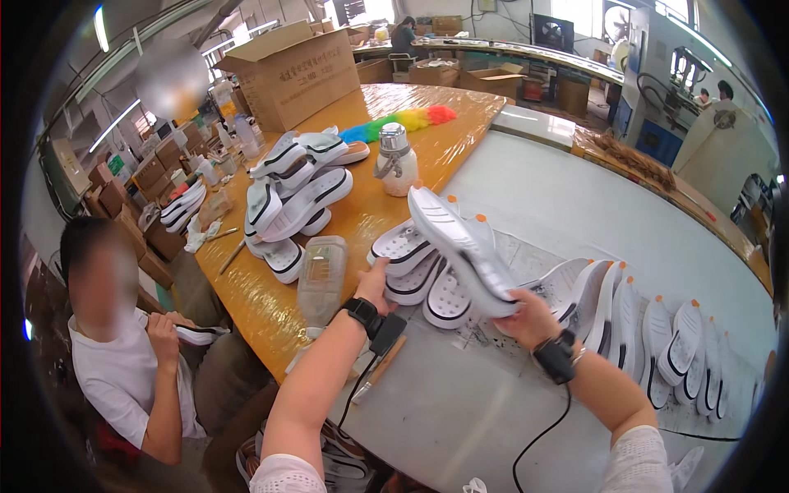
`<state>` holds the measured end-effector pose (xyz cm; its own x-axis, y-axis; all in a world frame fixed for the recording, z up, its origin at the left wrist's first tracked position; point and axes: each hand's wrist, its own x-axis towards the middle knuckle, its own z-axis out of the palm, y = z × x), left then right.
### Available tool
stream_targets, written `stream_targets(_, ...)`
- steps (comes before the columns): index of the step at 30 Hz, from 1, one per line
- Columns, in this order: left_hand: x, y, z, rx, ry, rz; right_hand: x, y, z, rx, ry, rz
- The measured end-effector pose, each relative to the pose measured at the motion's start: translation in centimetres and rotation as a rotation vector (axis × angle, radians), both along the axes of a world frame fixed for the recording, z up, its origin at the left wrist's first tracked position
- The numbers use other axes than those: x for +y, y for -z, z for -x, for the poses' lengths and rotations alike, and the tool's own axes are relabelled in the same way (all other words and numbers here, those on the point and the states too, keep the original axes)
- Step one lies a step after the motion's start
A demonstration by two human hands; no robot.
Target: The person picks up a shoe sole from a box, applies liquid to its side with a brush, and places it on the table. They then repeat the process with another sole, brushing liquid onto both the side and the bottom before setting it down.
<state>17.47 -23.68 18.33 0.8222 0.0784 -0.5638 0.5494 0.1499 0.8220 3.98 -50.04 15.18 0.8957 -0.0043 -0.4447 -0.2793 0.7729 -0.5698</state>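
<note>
My right hand (pixel 530 319) grips one end of a white shoe sole (pixel 462 246) with a dark stripe along its side. That sole is raised and tilted, its far end pointing away to the left. At the near end of a small stack, my left hand (pixel 374 287) is closed on the edge of the top white sole (pixel 400 251), which has a dotted inner face. Beneath it lie more soles, among them a dotted one (pixel 448 297) beside the stack. To the right, a row of white soles (pixel 626 324) with orange tabs leans on the grey table.
A clear plastic container (pixel 321 278) stands left of my left hand, near a heap of soles (pixel 304 197) on the yellow table (pixel 436 177). Behind are a flask (pixel 396 164), a rainbow duster (pixel 403 122) and a cardboard box (pixel 292 78). A co-worker (pixel 123 353) sits left, holding a sole.
</note>
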Motion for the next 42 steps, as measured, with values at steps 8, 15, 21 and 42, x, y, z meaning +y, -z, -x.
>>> stream_targets(8,-0.9,4.6,-3.3,-0.005,0.163,-0.054,7.7,4.6,-3.6,-0.32,0.183,1.302)
stream_targets(15,1.0,5.0,-4.0,0.037,0.261,0.335,6.3,4.9,-5.4,-0.478,0.156,1.429)
stream_targets(21,-1.8,-1.6,0.4,-0.154,0.128,0.048,4.0,2.9,-5.1,-0.503,0.16,0.924)
stream_targets(42,1.2,-2.2,40.0,-0.113,0.208,0.348,1.7,-3.8,31.1,-0.386,-0.179,1.257)
